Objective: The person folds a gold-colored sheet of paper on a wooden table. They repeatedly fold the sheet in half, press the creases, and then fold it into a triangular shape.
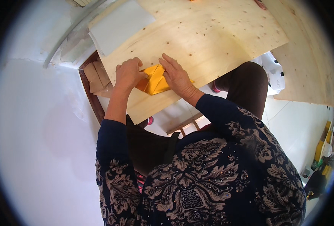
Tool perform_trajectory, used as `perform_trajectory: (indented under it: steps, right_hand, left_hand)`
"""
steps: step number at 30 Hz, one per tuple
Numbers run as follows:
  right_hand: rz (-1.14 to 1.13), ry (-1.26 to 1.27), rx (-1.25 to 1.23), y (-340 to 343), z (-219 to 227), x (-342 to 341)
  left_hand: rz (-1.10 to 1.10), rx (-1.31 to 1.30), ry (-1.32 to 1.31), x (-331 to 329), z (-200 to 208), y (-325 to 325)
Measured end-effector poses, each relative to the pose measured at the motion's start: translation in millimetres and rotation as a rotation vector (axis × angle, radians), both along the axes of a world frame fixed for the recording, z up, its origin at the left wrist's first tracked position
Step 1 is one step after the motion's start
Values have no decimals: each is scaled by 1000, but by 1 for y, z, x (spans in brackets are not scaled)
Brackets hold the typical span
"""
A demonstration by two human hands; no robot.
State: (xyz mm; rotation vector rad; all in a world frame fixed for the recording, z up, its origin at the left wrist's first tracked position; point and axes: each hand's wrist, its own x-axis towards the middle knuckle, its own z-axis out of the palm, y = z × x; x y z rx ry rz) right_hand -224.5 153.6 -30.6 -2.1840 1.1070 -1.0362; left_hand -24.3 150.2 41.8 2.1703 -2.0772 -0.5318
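A piece of shiny gold paper [157, 83], folded into an angular shape with crossing creases, lies on the light wooden board near its front left corner. My left hand [128, 73] is at the paper's left side, its fingers curled and its thumb against the paper's edge. On the other side, my right hand [177, 78] rests along the paper's right edge, with the fingers stretched out and partly covering it. A small gold tip shows past the right wrist.
White sheets [120, 26] lie at the board's far left. The wooden board [212, 41] spans the space ahead. Brown cardboard [96, 77] sits beside its left edge, next to a white wall. A white bag [271, 73] is beyond my right knee. Another wooden panel [306, 79] stands right.
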Motion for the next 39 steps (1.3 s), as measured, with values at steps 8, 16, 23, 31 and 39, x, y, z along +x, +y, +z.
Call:
perform_trajectory:
  steps: [8,16,23,31,39]
  right_hand:
    - [34,19,136,-2,18,-15]
    - [97,-58,-455,-36,68,-34]
    - [381,216,-534,-9,46,-49]
    - [455,302,-229,17,28,-71]
    - [412,272,-236,23,21,-69]
  left_hand:
    - [-59,152,145,-8,18,1]
    - [-351,-872,-172,-24,36,65]
    - [-349,-774,-167,-47,-11,112]
    - [-235,-338,47,-54,-5,138]
    - [-76,-292,-56,-89,-53,82]
